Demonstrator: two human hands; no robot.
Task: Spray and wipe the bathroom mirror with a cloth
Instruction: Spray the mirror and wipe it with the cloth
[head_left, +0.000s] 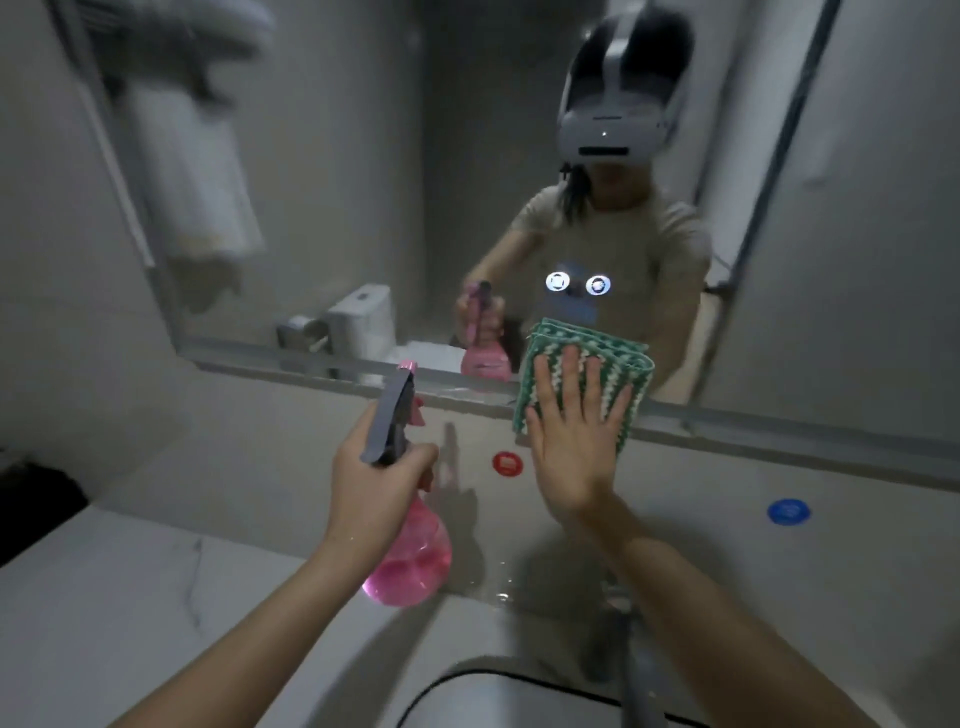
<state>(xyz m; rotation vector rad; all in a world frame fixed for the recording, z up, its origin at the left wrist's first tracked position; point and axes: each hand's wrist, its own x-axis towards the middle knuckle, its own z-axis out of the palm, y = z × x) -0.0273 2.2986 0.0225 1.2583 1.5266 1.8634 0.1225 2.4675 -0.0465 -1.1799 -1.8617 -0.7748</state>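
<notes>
A folded green-and-white cloth (587, 384) is pressed flat against the lower edge of the mirror (337, 182), partly on the glass and partly over the mirror's bottom frame. It is held there by the right hand (571, 441), whose fingers are spread and straight, the palm laid against the cloth and the fingertips pointed up the mirror. No finger is curled round the cloth; it is only pushed against the surface.

To the left of the cloth and just below the mirror's bottom frame, a pink spray bottle (405, 525) is gripped by the left hand (374, 499). The fingers are wrapped round the bottle's neck below the grey trigger head (389, 421), and the nozzle is aimed up toward the mirror. The round, translucent body with pink liquid hangs beneath the hand. Whether the trigger is being squeezed cannot be told.

In the mirror a person with a head-worn device, the bottle and the cloth are reflected, together with a toilet and hung towels, blurred. On the wall below the mirror a red round sticker (506, 463) is seen just left of the right hand, and a blue round sticker (788, 512) well to its right. Below the mirror, a pale marble-look counter (130, 597) and the rim of a basin (467, 686) are seen, with a tap (631, 660) partly hidden behind the right forearm
</notes>
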